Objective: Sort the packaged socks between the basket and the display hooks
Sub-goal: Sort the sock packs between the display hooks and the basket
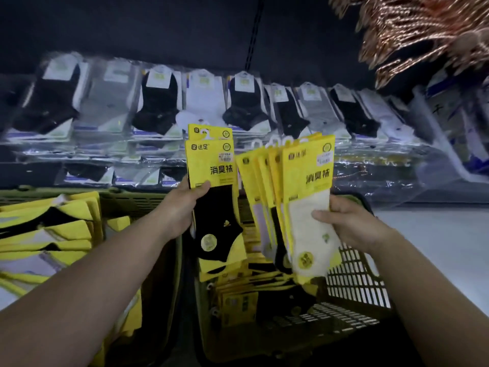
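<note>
1. Right below, the basket (354, 282) is sitting open, with loose packs (238, 298) of socks lying in its bottom.
2. Off to the left, a pile (53, 234) of yellow packs is lying stacked flat, close by an olive crate (132, 202).
3. Further back, hanging socks (158, 102) in clear bags, black, grey and white, are lining the dark wall, and they are hiding their hooks.
4. Top right, something coppery and stringy (410, 35) is dangling, too blurred to name.
5. The left hand (182, 207) is gripping two black-sock packs (211, 160) upright over the basket, with the thumb pressing across the front card.
6. The right hand (349, 223) is clutching a fan (307, 181) of packs just beside them, a white sock in front and fingers curling over it. The fan is blocking the basket's far edge.
</note>
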